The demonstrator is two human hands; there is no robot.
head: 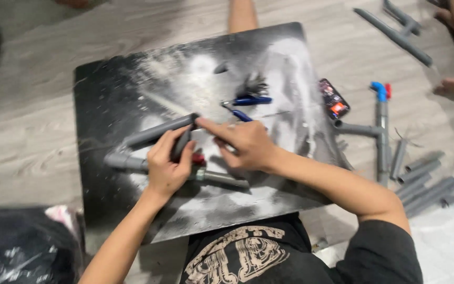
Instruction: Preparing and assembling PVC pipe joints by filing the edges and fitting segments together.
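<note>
From the head camera, a dusty black board (132, 89) lies on the floor as a worktop. The left hand (166, 165) sits near the middle, its fingers (182, 147) wrapped tight around a dark handle (181, 144). A grey pipe (158, 131) runs out from that hand toward 10 o'clock. The right hand (245, 144) is just beside it at 3 o'clock, pointing a finger at the pipe's end and curled over something I cannot make out. Blue pliers (248, 101) lie at 12 o'clock. More grey pipes (426, 186) lie on the floor at 3 o'clock.
</note>
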